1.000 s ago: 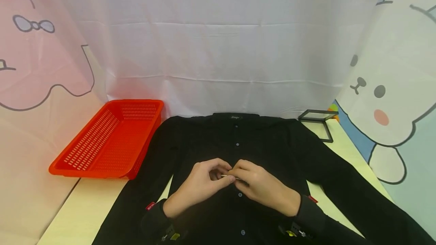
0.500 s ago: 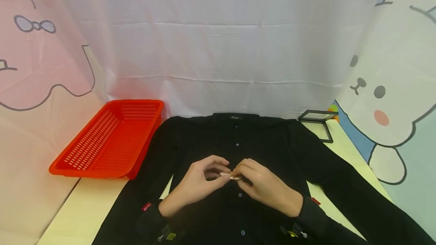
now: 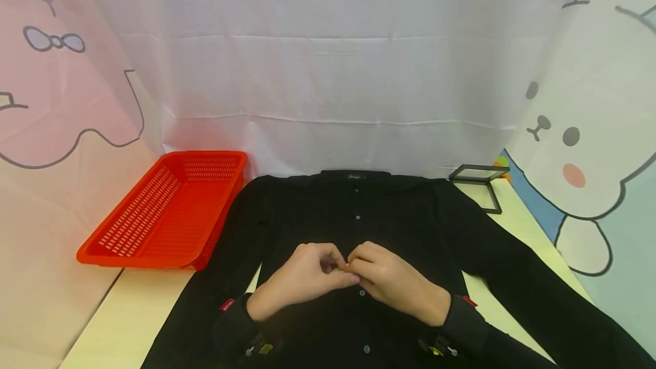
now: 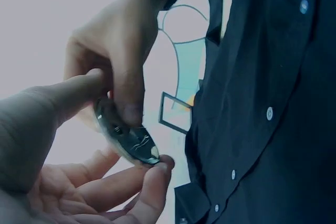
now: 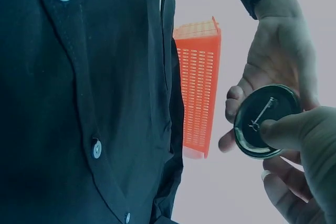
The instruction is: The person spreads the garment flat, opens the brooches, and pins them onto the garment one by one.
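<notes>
Both our hands meet over the black shirt [image 3: 359, 226] spread on the tabletop [image 3: 128, 312]. Our left hand [image 3: 302, 281] and right hand [image 3: 397, 283] each pinch a round pin badge [image 5: 265, 121] with curled fingers [image 4: 131, 93], just above the shirt's button placket. Off left sits a red basket [image 3: 164, 215].
</notes>
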### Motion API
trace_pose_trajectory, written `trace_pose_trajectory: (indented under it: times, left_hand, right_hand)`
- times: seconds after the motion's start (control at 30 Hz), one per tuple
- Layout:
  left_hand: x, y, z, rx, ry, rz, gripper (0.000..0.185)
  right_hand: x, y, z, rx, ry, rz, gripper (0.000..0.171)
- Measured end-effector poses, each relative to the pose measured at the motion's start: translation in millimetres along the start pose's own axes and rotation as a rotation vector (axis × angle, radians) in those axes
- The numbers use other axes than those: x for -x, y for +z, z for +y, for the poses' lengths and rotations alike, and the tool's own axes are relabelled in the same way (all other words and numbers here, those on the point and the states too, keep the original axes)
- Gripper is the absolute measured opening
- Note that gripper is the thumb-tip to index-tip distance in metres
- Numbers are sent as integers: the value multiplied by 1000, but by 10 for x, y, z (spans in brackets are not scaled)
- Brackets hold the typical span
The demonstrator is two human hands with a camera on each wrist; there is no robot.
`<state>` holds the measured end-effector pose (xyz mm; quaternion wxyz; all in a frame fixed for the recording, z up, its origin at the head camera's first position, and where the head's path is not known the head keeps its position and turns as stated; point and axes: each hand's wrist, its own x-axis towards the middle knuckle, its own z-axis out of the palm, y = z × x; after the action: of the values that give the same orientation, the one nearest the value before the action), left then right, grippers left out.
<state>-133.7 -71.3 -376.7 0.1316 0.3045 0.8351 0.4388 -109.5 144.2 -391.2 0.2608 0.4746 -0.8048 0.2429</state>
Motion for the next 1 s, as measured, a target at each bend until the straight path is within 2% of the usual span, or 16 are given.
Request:
trace_pose_trajectory:
  times: [0.13, 0.37, 0.43, 0.53, 0.67, 0.83, 1.0]
  left_hand:
    - [-17, -8, -31, -1, -15, -41, 16]
    - [-32, 31, -80, 5, -35, -67, 17]
    - [-34, 38, -84, 9, -35, -73, 19]
    - [-41, 48, -98, 11, -27, -89, 26]
    - [-58, 53, -119, 4, -19, -103, 42]
    - [-77, 42, -133, -16, -22, -69, 45]
    - [-94, -18, -142, -79, -37, -12, 48]
  right_hand:
    - [13, 26, 0, 6, -23, -19, 10]
    - [70, 62, 10, 21, -25, -43, 22]
    - [78, 63, 10, 10, -13, -53, 18]
    - [84, 67, 2, -17, 9, -68, 16]
    - [89, 93, -10, -33, 49, -76, 23]
    - [66, 148, 9, -50, 117, -75, 31]
    - [4, 160, 76, -59, 194, -82, 39]
